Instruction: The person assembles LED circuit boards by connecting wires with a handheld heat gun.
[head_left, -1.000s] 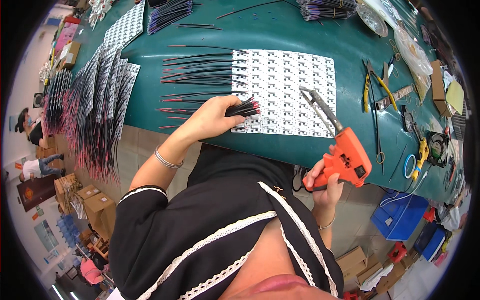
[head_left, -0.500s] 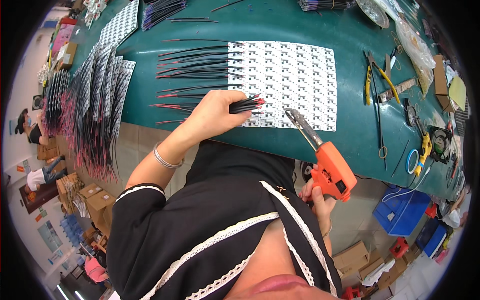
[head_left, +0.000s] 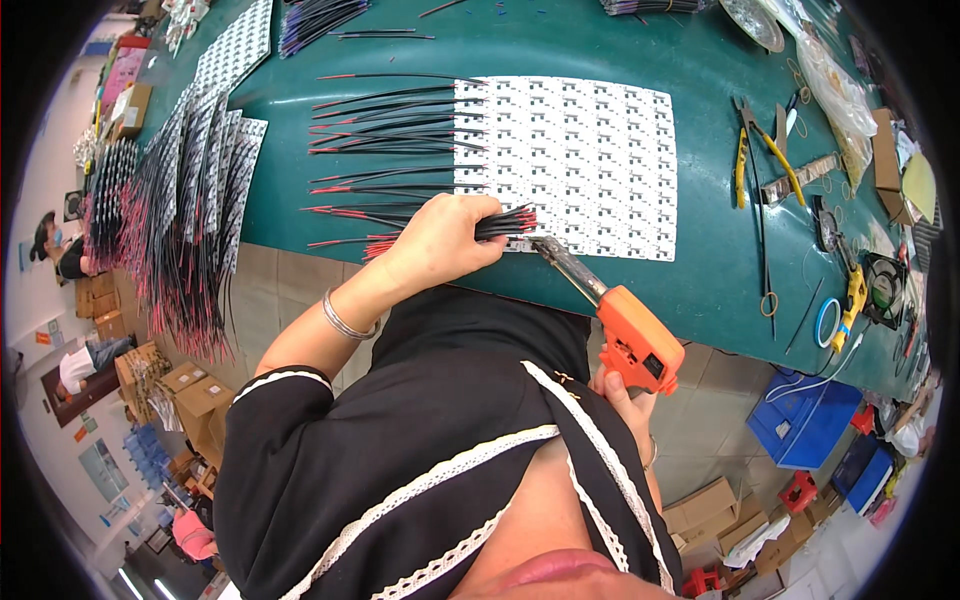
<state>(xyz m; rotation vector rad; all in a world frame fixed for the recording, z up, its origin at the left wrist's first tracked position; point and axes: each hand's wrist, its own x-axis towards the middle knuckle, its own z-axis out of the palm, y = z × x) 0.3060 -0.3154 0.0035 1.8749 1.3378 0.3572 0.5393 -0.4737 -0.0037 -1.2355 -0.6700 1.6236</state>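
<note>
A white circuit board panel (head_left: 600, 165) with rows of small parts lies on the green table. Black wires with red ends (head_left: 385, 118) stick out from its left edge. My left hand (head_left: 447, 237) is closed round a bundle of black wires (head_left: 508, 222) with red tips, held over the panel's near left corner. In my right hand (head_left: 625, 395) is an orange soldering gun (head_left: 640, 340), gripped below the table edge. Its dark metal tip reaches up and left to the panel's near edge, close beside the bundle's tips. Whether the tip touches a wire I cannot tell.
Wired panels (head_left: 190, 190) hang over the table's left edge. More wire bundles (head_left: 318, 25) lie at the back. To the right are pliers (head_left: 745, 150), yellow-handled cutters (head_left: 850, 290), a blue tape ring (head_left: 826, 322) and a small fan (head_left: 885, 275). A blue bin (head_left: 800, 425) stands below.
My right hand has moved the soldering gun left, bringing its tip close to the bundle. My left hand has shifted slightly right with the wires.
</note>
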